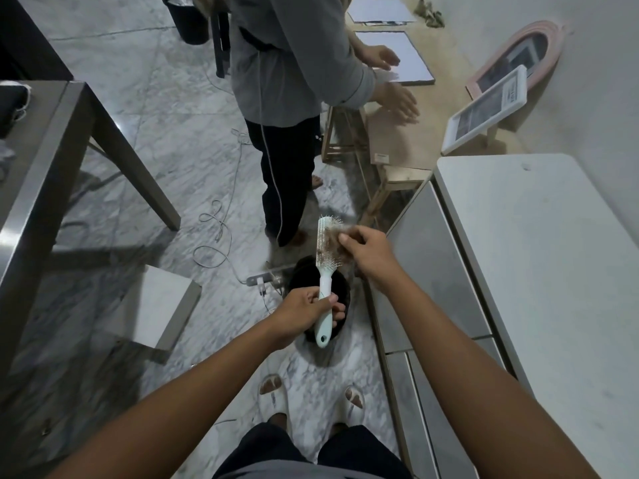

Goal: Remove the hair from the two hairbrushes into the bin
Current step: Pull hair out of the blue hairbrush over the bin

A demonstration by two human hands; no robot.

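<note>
I hold a pale mint hairbrush (325, 271) upright over a black bin (304, 274) on the marble floor. My left hand (306, 311) grips the brush handle. My right hand (368, 252) pinches a brown wad of hair (334, 246) caught in the bristles near the brush head. The bin sits directly under the brush, partly hidden by my left hand and the handle. No second brush shows in the view.
A white counter (539, 271) with grey cabinet fronts runs along my right. Another person (287, 108) stands just beyond the bin. A power strip (264, 280) with cables lies left of the bin. A steel table (45, 160) and white box (162, 305) stand at left.
</note>
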